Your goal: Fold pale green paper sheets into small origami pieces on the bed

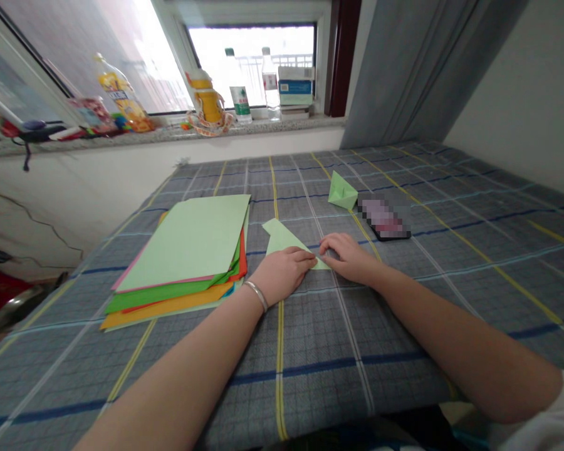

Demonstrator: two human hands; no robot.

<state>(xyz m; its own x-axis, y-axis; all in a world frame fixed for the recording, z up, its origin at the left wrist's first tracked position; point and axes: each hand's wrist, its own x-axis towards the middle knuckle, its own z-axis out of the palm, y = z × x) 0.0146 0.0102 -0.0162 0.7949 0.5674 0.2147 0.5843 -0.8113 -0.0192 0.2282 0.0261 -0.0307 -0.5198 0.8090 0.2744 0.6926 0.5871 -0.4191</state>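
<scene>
Head camera, looking down: the left hand (284, 270) and the right hand (350, 257) lie flat, fingers pressed down on a folded light green paper (284, 241) on the plaid cloth (310, 351). Just left sits a stack of coloured sheets (183, 263). Farther off rest a small folded green piece (342, 190) and what seems a phone (384, 218), blurred.

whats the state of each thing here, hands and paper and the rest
left hand: pressed flat on the light green sheet
right hand: fingertips down on the same sheet
light green sheet: partly folded, flat on the bed cover
folded green paper shape: finished, standing alone
coloured paper stack: flat, fanned, unfolded
phone: lying flat
bottles on the sill: upright, capped
</scene>
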